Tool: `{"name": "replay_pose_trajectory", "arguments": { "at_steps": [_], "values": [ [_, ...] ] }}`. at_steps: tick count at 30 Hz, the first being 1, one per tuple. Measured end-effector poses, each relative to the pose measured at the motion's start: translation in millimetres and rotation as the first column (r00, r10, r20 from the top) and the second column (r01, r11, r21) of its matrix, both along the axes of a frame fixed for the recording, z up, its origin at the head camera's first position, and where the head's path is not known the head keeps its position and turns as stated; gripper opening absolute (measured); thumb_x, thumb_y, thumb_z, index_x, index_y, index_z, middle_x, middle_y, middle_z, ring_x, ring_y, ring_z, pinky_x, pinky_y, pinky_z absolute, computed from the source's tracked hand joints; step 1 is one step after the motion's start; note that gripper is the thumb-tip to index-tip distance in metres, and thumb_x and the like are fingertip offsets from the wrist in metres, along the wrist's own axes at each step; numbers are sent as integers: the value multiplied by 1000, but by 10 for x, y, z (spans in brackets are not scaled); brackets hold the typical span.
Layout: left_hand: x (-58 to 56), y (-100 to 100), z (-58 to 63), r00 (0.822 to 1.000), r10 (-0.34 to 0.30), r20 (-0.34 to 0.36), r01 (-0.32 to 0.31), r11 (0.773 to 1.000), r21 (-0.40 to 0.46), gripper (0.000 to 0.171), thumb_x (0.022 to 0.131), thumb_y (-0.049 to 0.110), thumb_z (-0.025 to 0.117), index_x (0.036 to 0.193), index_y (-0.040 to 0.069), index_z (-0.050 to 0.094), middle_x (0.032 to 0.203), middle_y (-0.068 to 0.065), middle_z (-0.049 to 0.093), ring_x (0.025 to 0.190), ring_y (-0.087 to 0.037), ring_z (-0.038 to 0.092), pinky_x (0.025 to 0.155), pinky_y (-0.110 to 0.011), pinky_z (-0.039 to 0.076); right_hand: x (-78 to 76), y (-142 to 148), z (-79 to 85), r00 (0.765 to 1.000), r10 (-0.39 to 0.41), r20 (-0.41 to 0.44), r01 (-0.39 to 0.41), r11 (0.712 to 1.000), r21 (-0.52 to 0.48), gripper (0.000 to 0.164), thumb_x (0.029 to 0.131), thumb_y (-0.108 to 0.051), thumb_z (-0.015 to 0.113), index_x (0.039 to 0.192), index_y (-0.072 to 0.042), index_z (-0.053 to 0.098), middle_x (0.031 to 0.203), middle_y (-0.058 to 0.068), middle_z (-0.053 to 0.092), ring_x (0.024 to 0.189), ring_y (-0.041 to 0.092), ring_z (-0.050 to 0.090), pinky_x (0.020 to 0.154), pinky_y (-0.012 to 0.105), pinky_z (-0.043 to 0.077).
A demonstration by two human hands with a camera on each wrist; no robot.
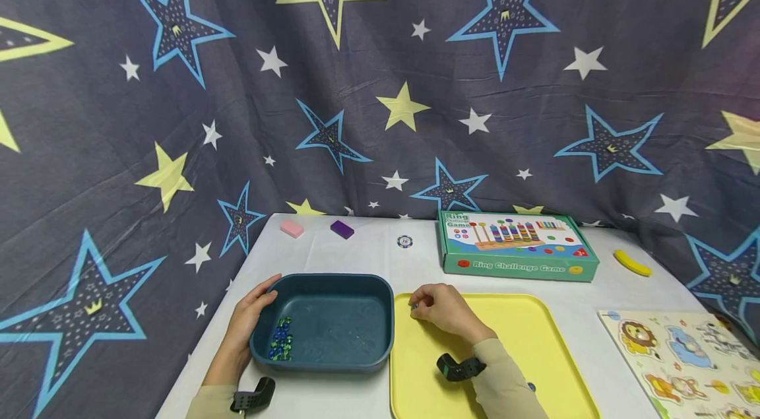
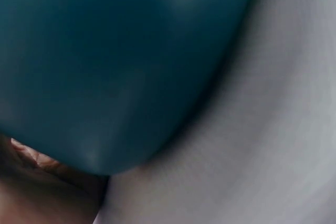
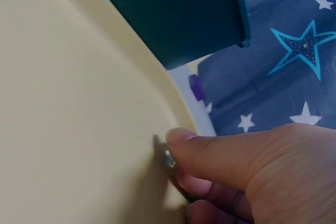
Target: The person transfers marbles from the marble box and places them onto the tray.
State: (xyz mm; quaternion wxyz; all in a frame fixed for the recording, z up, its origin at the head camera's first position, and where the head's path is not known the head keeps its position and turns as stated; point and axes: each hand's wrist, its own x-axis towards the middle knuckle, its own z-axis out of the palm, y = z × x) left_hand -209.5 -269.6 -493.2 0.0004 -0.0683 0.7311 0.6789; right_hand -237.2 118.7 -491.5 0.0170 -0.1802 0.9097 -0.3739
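Observation:
My left hand (image 1: 247, 317) grips the left rim of a dark teal tub (image 1: 338, 333), the thumb at the rim and the fingers along the outside. Several blue and green glass marbles (image 1: 281, 340) lie gathered at the tub's left side. Over the upper left corner of a yellow tray (image 1: 510, 320), my right hand (image 1: 442, 309) pinches a small glass marble (image 3: 169, 158) between thumb and fingers; most of it is covered. Another blue marble (image 1: 531, 386) sits on the tray beside the right forearm. Up close in the left wrist view, the tub's outer wall (image 2: 115, 77) fills much of the picture.
Behind the tray stands a green Ring Challenge Game box (image 1: 516, 267). Along the back lie a pink block (image 1: 291, 229), a purple block (image 1: 342, 229) and a poker chip (image 1: 405, 241). A yellow curved piece (image 1: 632, 263) and an animal puzzle board (image 1: 683, 359) are at the right.

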Motion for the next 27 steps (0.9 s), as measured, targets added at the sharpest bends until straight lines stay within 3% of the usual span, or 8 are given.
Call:
{"name": "replay_pose_trajectory", "arguments": {
  "at_steps": [6, 18, 22, 27],
  "values": [
    [-7, 20, 4, 1000, 0, -11, 0, 1000, 5, 43, 91, 30, 53, 131, 17, 49, 138, 0, 39, 128, -15, 29, 104, -38, 20, 13, 26, 90, 999, -12, 32, 14, 997, -73, 6, 80, -16, 67, 87, -15, 67, 71, -7, 59, 63, 11, 50, 57, 24, 41],
    [-28, 15, 2, 1000, 7, 1, -7, 1000, 17, 38, 93, 31, 47, 130, 21, 50, 138, 4, 40, 123, -13, 35, 94, -27, 33, 132, -190, 501, 997, -51, -64, 33, 967, -254, 7, 86, -24, 62, 88, -21, 68, 76, -7, 62, 61, 15, 50, 53, 24, 41],
    [-17, 13, 0, 1000, 6, 7, -6, 1000, 29, 39, 93, 31, 48, 130, 20, 49, 138, 4, 39, 124, -12, 35, 96, -29, 32, 235, -361, 595, 999, -12, -51, -5, 943, -332, 9, 87, -21, 61, 90, -17, 68, 79, -4, 63, 66, 19, 55, 54, 24, 43],
    [6, 22, 6, 1000, 15, 0, -15, 999, 34, 40, 92, 28, 49, 131, 16, 49, 138, 1, 39, 126, -13, 31, 101, -35, 23, 441, -649, 716, 995, 92, -36, -99, 923, -371, 9, 88, -18, 59, 92, -21, 66, 82, -5, 64, 66, 14, 55, 56, 23, 45]
  ]
}}
